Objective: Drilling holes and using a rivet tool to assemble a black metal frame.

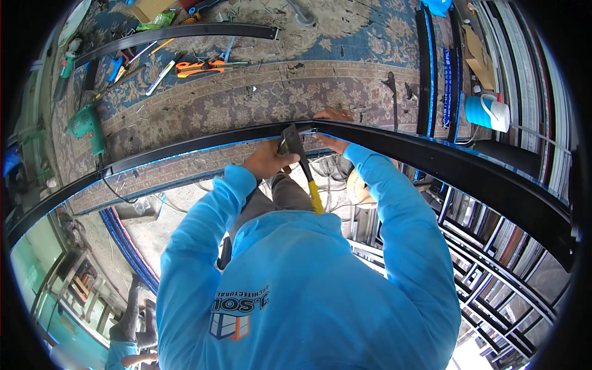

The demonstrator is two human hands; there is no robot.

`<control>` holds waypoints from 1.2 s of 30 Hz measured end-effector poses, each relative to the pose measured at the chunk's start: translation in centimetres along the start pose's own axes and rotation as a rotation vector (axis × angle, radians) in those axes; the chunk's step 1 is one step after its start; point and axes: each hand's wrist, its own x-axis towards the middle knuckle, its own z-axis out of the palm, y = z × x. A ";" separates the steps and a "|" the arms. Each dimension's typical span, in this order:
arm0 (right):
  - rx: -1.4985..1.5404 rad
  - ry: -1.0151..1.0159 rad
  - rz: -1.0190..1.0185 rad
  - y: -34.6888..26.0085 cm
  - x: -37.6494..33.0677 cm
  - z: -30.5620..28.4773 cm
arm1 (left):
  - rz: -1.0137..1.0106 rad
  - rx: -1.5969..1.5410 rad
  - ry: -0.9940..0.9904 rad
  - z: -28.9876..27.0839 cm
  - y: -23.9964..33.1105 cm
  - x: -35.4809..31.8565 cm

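Observation:
A long black metal profile with a blue strip along its edge runs in from the left. Another black profile comes in from the right, and their ends meet in front of me. My right hand is closed around the right profile near this meeting point, fingers over the far side. My left hand is closed against the neck of a hammer, just below its head. The hammer's yellow grip points back toward my body, and its dark head lies over the meeting ends.
A patterned carpet holds a green power drill, orange-handled cutters, a loose black profile and scattered scraps. At right are a blue-and-white water jug and stacked profiles. Another person's legs show lower left.

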 end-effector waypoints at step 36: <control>0.092 0.033 -0.073 1.6 0.0 0.6 | -0.089 0.950 -0.037 -10.9 10.3 -20.1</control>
